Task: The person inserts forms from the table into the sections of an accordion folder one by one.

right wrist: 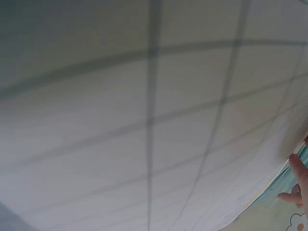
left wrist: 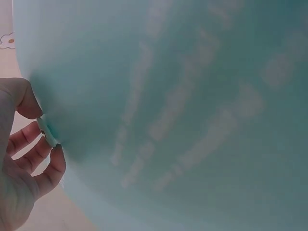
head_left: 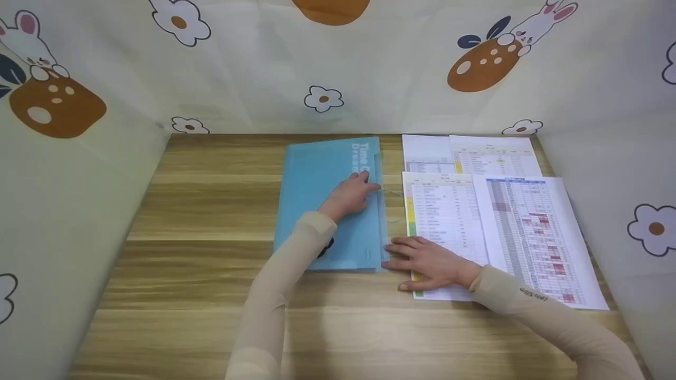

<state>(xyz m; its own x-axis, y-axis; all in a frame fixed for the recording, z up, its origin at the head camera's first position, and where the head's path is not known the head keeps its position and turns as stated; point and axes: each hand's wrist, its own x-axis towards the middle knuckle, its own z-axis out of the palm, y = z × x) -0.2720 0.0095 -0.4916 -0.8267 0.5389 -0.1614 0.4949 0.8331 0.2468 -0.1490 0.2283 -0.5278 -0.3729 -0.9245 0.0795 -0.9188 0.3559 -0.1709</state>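
Observation:
A blue document folder (head_left: 317,169) with white lettering lies on the wooden table. My left hand (head_left: 348,196) is over its right side, fingers at the edge. In the left wrist view, thumb and fingers of that left hand (left wrist: 29,159) pinch a small teal piece (left wrist: 48,131) at the folder's edge; whether it is a tab or a button I cannot tell. Fairly straight fingers extend from my right hand (head_left: 430,263), which rests over a printed sheet (head_left: 449,211), its fingertips at the folder's lower right edge. A thin pale string (head_left: 393,192) runs out from the folder.
Right of the folder lies another printed table sheet (head_left: 533,227) with red cells. Behind these are two more sheets, one plain at the top (head_left: 426,148) and one with a yellow strip (head_left: 494,153). A patterned cloth wall (head_left: 253,79) encloses the table's back and sides.

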